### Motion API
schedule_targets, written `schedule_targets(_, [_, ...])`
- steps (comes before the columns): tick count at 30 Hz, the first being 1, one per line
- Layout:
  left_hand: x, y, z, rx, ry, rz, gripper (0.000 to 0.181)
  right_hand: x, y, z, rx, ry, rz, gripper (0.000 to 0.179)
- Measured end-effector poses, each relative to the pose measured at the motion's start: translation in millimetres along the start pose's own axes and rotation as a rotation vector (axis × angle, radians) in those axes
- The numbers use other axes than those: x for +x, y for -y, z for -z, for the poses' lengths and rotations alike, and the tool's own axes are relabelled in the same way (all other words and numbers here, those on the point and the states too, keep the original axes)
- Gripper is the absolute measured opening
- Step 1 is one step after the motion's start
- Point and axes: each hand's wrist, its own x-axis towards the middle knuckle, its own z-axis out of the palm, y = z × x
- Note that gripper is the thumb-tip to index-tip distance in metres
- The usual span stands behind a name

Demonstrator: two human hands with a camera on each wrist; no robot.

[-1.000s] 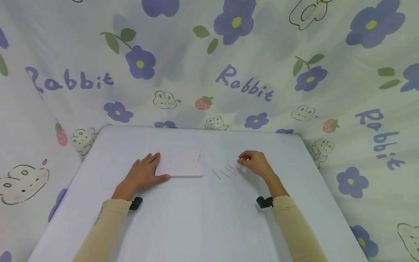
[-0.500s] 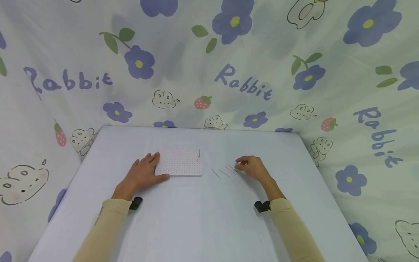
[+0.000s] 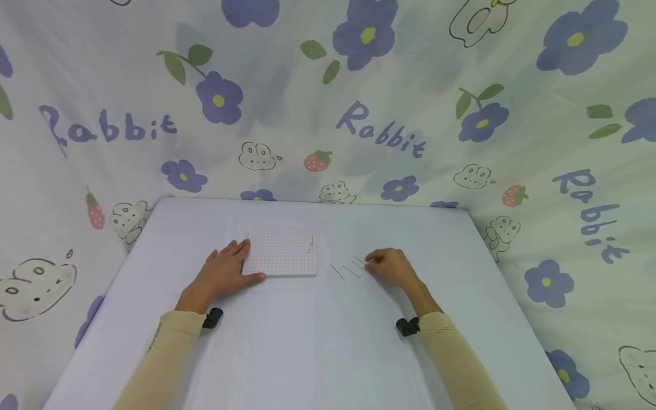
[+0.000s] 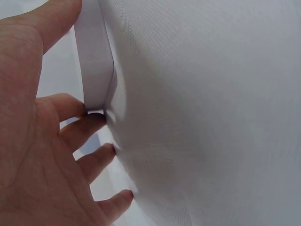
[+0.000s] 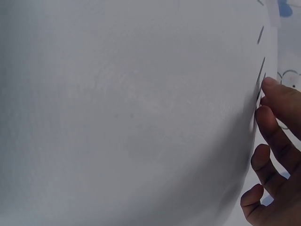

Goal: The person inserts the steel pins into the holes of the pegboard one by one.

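A white board [image 3: 282, 256] with a grid of small holes lies on the table, two thin dark rods [image 3: 311, 244] at its right edge. My left hand [image 3: 222, 273] rests against its left side with fingers spread; the thumb touches the near edge. The left wrist view shows the thumb and index finger against the board's side [image 4: 94, 61]. Several thin dark rods [image 3: 337, 271] lie slantwise to the right of the board. My right hand [image 3: 393, 266] has its thumb and index fingertips at the rightmost rods [image 5: 261, 68], hiding their ends; whether they pinch one is unclear.
A white cloth covers the table [image 3: 307, 353]. Behind and beside it hangs a curtain [image 3: 287, 114] printed with flowers, rabbits and strawberries. A small black camera [image 3: 408, 326] sits at each wrist.
My right hand has come down and to the left, from above and right of the rods to their upper right ends. My left hand and the board have stayed in place.
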Motion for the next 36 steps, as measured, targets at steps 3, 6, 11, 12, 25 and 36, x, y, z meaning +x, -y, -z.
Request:
schedule_targets(3, [-0.1,-0.7,1.0,0.001,0.000,-0.001,0.113,0.3,0,-1,-0.004,-0.010,0.004,0.019])
schedule_targets(6, [0.2,-1.2,1.8,0.002,-0.001,-0.002,0.113,0.4,1,-2,0.000,-0.019,0.009,0.017])
schedule_targets(11, [1.5,-0.2,0.8,0.004,-0.003,-0.002,0.113,0.0,2,-2,-0.007,-0.026,0.025,0.012])
schedule_targets(12, [1.8,0.1,0.5,0.007,-0.003,-0.001,0.113,0.0,2,-2,-0.010,-0.027,0.029,0.011])
schedule_targets(25, [0.6,-0.7,-0.6,0.006,-0.002,0.011,0.113,4.2,8,-2,-0.129,0.013,0.034,0.009])
schedule_targets(36, [0.1,-0.5,-2.5,0.000,0.005,0.020,0.115,5.1,11,-1,-0.174,0.049,0.041,0.010])
